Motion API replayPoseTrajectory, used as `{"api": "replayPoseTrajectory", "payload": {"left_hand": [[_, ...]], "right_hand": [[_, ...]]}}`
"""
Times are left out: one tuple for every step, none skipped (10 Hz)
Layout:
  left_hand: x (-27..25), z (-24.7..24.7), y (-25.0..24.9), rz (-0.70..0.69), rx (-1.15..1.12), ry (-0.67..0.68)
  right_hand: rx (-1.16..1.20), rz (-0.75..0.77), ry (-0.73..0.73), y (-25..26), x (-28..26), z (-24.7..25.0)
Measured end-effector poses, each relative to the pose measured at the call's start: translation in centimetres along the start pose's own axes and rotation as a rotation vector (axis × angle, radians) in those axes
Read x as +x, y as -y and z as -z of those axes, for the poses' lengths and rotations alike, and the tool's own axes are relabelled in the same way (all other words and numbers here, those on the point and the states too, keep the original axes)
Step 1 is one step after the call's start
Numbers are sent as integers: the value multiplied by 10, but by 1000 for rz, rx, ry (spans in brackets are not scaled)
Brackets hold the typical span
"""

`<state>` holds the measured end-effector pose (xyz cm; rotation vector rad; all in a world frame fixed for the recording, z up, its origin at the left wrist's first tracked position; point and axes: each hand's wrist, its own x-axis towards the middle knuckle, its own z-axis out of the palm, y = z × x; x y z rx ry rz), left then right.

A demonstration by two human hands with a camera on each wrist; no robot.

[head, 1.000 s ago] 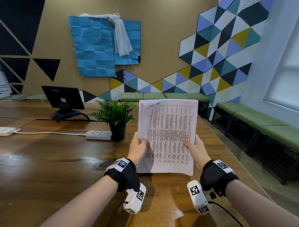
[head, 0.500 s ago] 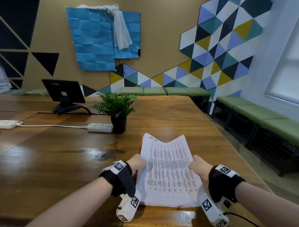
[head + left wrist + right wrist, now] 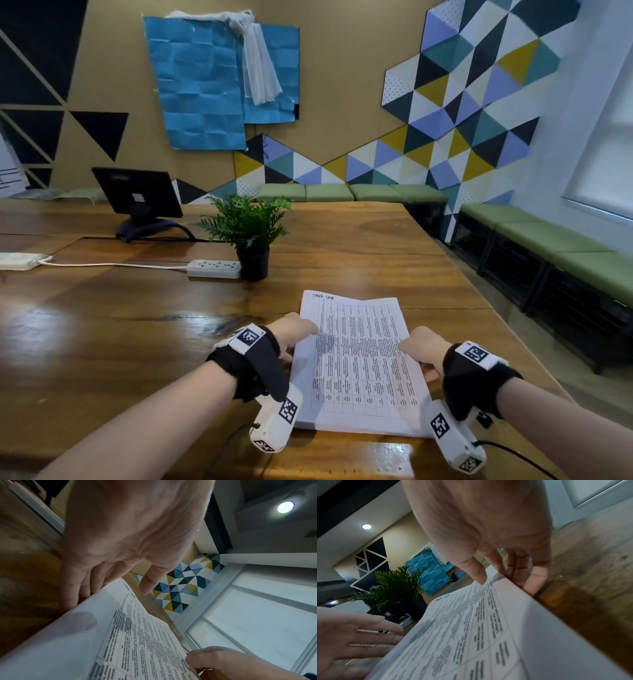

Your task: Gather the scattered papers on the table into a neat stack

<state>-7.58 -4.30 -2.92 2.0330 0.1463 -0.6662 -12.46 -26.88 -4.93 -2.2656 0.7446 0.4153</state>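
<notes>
A stack of printed white papers (image 3: 359, 359) lies flat on the wooden table (image 3: 137, 342), squared up between my two hands. My left hand (image 3: 291, 334) is at the stack's left edge. The left wrist view shows that left hand (image 3: 109, 588) with straight fingers (image 3: 72, 591) slipped under the papers (image 3: 137, 635) and the thumb lifted clear above the top sheet. My right hand (image 3: 421, 349) is at the right edge. In the right wrist view this hand (image 3: 505, 578) pinches the papers (image 3: 471, 628), thumb on top and fingers beneath.
A small potted plant (image 3: 250, 233) and a white power strip (image 3: 214, 269) stand beyond the papers. A dark monitor (image 3: 137, 195) sits at the far left. The table's right edge runs close to my right wrist, with green benches (image 3: 548, 240) along the walls.
The papers went from upright in both hands to lying flat on the table. Both hands came down with them, and my left thumb has lifted off the top sheet.
</notes>
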Motion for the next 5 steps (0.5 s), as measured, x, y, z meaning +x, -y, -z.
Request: {"api": "replayPoseTrajectory", "payload": {"left_hand": [[-2, 0, 0, -8, 10, 7], [1, -1, 0, -18, 26, 20], [-1, -1, 0, -19, 40, 21], [-2, -1, -1, -4, 24, 5], [-7, 6, -3, -89, 96, -170]], "right_hand": [[-20, 7, 2, 2, -3, 0], [-57, 28, -9, 1, 2, -2], [-86, 34, -14, 0, 1, -1], [-75, 21, -11, 3, -1, 2], [-61, 62, -75, -1, -3, 9]]}}
